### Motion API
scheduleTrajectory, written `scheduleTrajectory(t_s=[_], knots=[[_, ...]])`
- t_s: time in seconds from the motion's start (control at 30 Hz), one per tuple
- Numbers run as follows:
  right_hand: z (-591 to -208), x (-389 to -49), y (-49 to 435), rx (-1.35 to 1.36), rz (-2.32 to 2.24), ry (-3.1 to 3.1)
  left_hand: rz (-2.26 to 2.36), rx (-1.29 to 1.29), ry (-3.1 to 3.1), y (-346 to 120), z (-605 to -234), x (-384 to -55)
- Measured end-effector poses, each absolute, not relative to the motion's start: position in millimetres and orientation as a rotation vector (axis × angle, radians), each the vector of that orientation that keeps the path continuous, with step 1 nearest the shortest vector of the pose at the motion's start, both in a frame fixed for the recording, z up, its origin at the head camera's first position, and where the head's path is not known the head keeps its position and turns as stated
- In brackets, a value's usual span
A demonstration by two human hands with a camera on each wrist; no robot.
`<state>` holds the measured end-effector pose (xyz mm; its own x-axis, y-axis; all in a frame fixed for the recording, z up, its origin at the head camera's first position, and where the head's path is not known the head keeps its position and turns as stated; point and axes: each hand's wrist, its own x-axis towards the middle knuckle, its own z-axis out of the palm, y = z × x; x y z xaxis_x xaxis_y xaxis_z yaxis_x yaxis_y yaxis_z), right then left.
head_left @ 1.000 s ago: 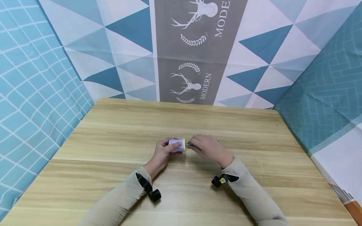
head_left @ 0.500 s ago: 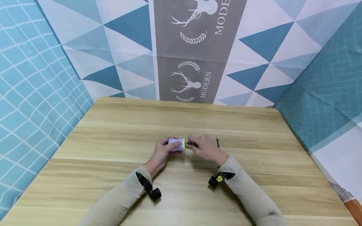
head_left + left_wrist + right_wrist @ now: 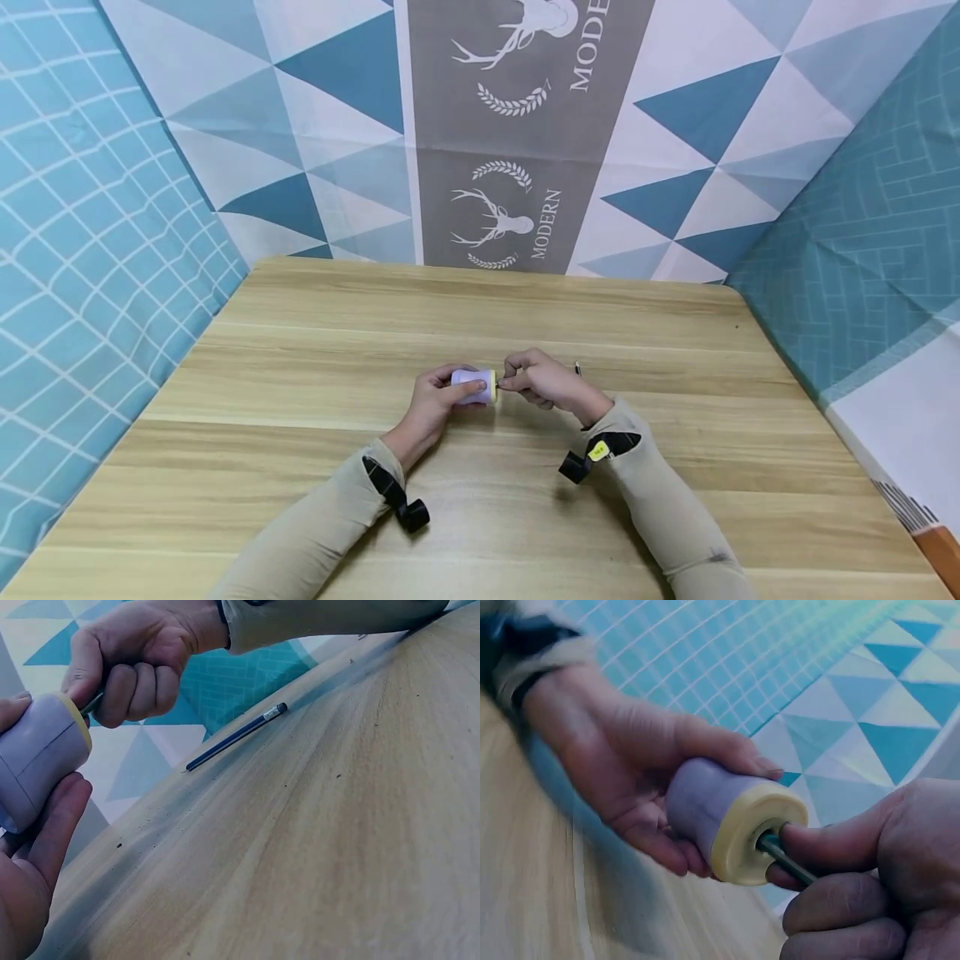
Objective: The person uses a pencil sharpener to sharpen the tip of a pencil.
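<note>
My left hand (image 3: 429, 408) grips a small lilac pencil sharpener (image 3: 467, 387) with a cream-yellow end, held on its side above the table. Thumb and fingers wrap its body in the right wrist view. From the right, my right hand (image 3: 551, 385) pinches a thin dark-green pencil (image 3: 789, 861) between thumb and curled forefinger. Its front end sits in the round hole of the yellow end (image 3: 739, 851); most of its length is hidden by the hand. In the left wrist view only a short bit of it shows.
Another dark pencil (image 3: 236, 739) with a silver end lies on the wooden table (image 3: 337, 333), partly hidden behind my right hand in the head view. Patterned cloth (image 3: 360, 192) stands behind the table's far edge.
My right hand has turned at the wrist and its fingers have shifted on the pencil, which stays at the sharpener's hole. The left hand keeps its grip, almost still.
</note>
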<state>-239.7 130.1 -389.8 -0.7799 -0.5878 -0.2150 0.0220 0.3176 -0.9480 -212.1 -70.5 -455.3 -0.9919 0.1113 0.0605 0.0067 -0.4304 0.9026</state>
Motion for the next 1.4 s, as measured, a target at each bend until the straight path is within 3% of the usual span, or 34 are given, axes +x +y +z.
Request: scheduleTrajectory(t_s=[0.3, 0.7, 1.07, 1.27, 1.4], knots=[[-388, -238, 131, -0.521, -1.442, 2.078, 2.591, 0.076, 1.626, -70, -452, -213], [-372, -230, 140, -1.258, -0.787, 2.795, 2.577, 0.092, 1.622, -71, -449, -213], [-400, -234, 141, -1.976, -0.519, 2.997, 2.601, 0.041, 1.589, -71, -450, -213], [-408, -240, 136, -2.230, -0.570, 2.924, 2.582, 0.044, 1.581, -72, -450, -213], [-410, -245, 131, -2.233, -0.668, 2.860, 2.586, 0.049, 1.573, -72, -450, -213]])
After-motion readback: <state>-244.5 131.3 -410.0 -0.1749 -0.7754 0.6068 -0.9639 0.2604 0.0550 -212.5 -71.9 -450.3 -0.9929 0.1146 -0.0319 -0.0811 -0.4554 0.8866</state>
